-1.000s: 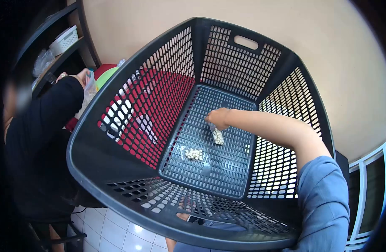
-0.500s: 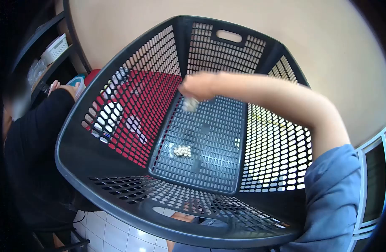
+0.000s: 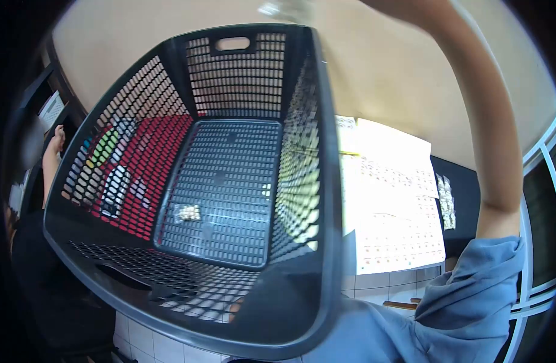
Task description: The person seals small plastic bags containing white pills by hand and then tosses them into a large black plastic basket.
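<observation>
- Clearly, the blurred, clear bag (image 3: pixel 285 10) at the top edge of the frame is my main worry: a loose grip or a fast swing could make it slip or spill.
- The dark basket (image 3: pixel 284 293) could be jolted or tipped if my sleeve (image 3: pixel 471 278) or elbow caught its right side.
- The small bag of pale pieces (image 3: pixel 188 213) lies on the basket's floor, left of the frame's centre; were its mouth open, which I can't make out, such a jolt could scatter the contents.
- My right forearm (image 3: pixel 492 121) rises along the right side, curving leftward and out through the top edge.
- My right hand is past that edge, so I can't tell whether its fingers are spread or pinching anything; my left hand doesn't show, nor how its fingers stand.
</observation>
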### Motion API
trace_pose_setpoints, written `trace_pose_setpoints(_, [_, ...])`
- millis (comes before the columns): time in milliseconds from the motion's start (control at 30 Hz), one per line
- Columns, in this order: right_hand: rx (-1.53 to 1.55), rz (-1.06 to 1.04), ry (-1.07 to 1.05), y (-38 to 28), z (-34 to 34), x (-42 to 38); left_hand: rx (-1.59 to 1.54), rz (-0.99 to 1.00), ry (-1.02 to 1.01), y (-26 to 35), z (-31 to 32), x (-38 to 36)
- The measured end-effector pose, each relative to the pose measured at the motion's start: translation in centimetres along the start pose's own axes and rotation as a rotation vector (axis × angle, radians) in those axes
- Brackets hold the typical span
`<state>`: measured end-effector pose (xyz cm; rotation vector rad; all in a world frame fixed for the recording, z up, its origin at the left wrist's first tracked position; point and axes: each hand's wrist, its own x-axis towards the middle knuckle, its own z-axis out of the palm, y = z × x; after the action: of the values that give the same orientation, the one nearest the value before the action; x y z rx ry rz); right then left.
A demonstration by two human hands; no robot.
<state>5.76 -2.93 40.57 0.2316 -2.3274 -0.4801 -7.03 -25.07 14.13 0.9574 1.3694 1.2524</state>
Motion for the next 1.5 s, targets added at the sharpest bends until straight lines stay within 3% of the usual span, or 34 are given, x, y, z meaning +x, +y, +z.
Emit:
trace_pose_setpoints(33, [0.003,-0.046,0.013,1.0,-0.6,-2.9,0.043,-0.038,-0.181,-3.8,4.3,-0.2])
trace_pose_setpoints(67, [0.008,0.086,-0.111,-0.2,-1.8,-5.9,0.085,-0.073,-0.359,-6.3,6.9,0.3])
trace_pose_setpoints(100, [0.007,0.139,-0.040,0.9,-1.8,-10.2,0.127,-0.110,-0.536,-8.5,9.7,0.4])
trace_pose_setpoints(167, [0.263,0.209,0.057,-0.4,-1.2,-15.4,-0.019,-0.048,-0.460,-9.4,11.6,2.2])
trace_pose_setpoints(233, [0.485,0.459,0.018,-3.0,-0.7,-20.1,-0.036,0.104,-0.330,-8.2,13.5,4.4])
trace_pose_setpoints(433, [0.799,0.840,0.021,-7.0,1.9,-28.9,-0.093,0.440,-0.024,-3.3,20.9,10.3])
trace_pose_setpoints(600, [0.838,0.957,0.046,-8.2,2.7,-31.7,-0.149,0.376,-0.056,-3.2,24.9,12.2])
trace_pose_setpoints(667, [0.986,1.169,0.394,-8.9,3.7,-32.7,-0.273,0.418,0.017,-3.7,25.5,12.7])
trace_pose_setpoints(700, [1.007,1.216,0.402,-9.1,4.0,-33.4,-0.299,0.407,0.018,-3.7,25.6,12.7])
trace_pose_setpoints(867, [1.099,1.256,0.347,-10.0,5.0,-34.7,-0.219,0.396,0.065,-3.7,25.6,13.2])
trace_pose_setpoints(1033, [0.930,1.196,0.301,-10.0,5.8,-34.2,-0.115,0.453,0.091,-3.9,24.3,14.0])
trace_pose_setpoints(1167, [0.963,1.219,0.291,-10.2,6.4,-33.2,-0.157,0.452,0.092,-3.4,23.5,14.2])
trace_pose_setpoints(1433, [0.949,1.225,0.433,-11.3,7.1,-31.1,-0.136,0.465,0.085,-3.1,22.0,13.9])
trace_pose_setpoints(1500, [0.935,1.220,0.438,-11.6,7.5,-30.9,-0.035,0.585,0.199,-2.8,21.6,14.1])
